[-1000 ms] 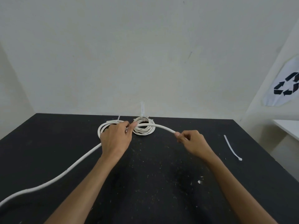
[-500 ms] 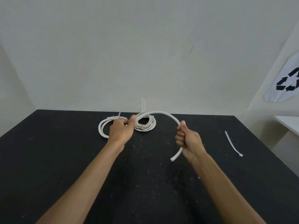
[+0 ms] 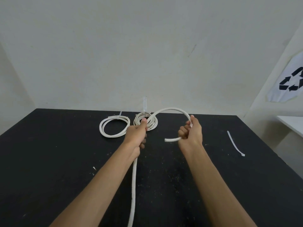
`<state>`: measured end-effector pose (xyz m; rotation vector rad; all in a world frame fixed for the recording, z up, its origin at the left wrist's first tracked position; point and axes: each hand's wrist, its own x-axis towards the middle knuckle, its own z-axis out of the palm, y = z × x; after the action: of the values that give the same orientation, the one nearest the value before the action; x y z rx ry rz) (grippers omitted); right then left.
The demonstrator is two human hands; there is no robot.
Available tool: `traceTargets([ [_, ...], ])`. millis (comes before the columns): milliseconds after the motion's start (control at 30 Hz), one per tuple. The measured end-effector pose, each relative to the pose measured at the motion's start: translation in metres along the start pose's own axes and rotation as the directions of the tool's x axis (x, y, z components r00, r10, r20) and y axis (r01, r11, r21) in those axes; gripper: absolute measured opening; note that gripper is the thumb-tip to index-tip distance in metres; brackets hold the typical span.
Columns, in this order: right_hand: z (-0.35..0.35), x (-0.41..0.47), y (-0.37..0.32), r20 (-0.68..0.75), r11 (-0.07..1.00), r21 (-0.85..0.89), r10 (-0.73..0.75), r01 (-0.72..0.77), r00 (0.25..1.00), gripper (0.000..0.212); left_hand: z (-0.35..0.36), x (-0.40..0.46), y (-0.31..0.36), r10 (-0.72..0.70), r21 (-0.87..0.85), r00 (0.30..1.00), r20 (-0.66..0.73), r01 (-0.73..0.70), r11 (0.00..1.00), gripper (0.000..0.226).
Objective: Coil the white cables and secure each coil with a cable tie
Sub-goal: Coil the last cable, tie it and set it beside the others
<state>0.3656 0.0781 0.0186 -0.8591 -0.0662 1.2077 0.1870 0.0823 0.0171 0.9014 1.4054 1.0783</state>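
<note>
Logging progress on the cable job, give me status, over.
Both hands, left hand and right hand, grip the loose white cable, first loop arched. Two tied coils behind. Spare cable tie on the right, nothing obstructing.

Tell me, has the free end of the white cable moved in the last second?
Yes. The cable end was aimed away toward the small tight coil; now it curls back under the right hand, nearer the person.

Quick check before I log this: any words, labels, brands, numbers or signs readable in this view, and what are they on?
No words, brand names or numbers can be read anywhere.
Only sign: a black recycling-arrows symbol, cut off by the frame edge, on the white sheet on the right wall.
The white cable, the two tied coils, the loose cable tie and the black table show no print.
</note>
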Motion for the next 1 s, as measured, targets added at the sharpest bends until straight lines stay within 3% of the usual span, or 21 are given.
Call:
traceTargets([
  [133, -0.021, 0.004, -0.007, 0.122, 0.911, -0.397, -0.067, 0.111, 0.990, 0.037, -0.022, 0.002, -0.001, 0.011, 0.108, 1.000, 0.002, -0.011, 0.994, 0.045],
  [167, -0.025, 0.004, -0.011, 0.140, 0.809, -0.557, -0.131, 0.187, 0.982, 0.038, -0.027, 0.001, -0.003, 0.003, 0.152, 1.000, 0.019, -0.006, 0.988, 0.044],
  [267, -0.029, 0.003, -0.022, 0.297, 0.298, -0.870, -0.316, 0.392, 0.901, 0.034, -0.032, -0.003, -0.004, 0.016, 0.257, 0.997, 0.082, -0.036, 0.966, 0.045],
  [367, -0.022, 0.005, -0.030, 0.560, -0.082, -0.826, -0.224, 0.557, 0.798, 0.032, -0.027, -0.007, 0.002, 0.023, 0.296, 0.986, 0.163, -0.071, 0.953, 0.044],
  [433, -0.018, 0.014, -0.033, 0.633, -0.217, -0.764, -0.069, 0.607, 0.771, 0.029, -0.024, -0.009, 0.006, 0.042, 0.278, 0.981, 0.190, -0.094, 0.956, 0.042],
  [533, -0.015, 0.022, -0.037, 0.662, -0.248, -0.731, -0.031, 0.636, 0.749, 0.016, -0.025, -0.012, 0.010, 0.061, 0.266, 0.972, 0.225, -0.122, 0.956, 0.040],
  [700, -0.012, 0.016, -0.034, 0.715, -0.132, -0.698, -0.067, 0.704, 0.696, 0.026, -0.028, -0.013, 0.020, 0.058, 0.290, 0.937, 0.344, -0.165, 0.943, 0.046],
  [867, -0.001, 0.005, -0.020, 0.739, -0.085, -0.674, -0.085, 0.734, 0.668, 0.024, -0.013, -0.010, 0.031, 0.155, 0.343, 0.936, 0.315, -0.264, 0.901, 0.041],
  [1000, 0.001, 0.001, -0.016, 0.647, 0.200, -0.730, -0.103, 0.653, 0.755, 0.044, -0.009, -0.007, 0.027, 0.179, 0.090, 0.946, 0.270, -0.210, 0.973, 0.037],
])
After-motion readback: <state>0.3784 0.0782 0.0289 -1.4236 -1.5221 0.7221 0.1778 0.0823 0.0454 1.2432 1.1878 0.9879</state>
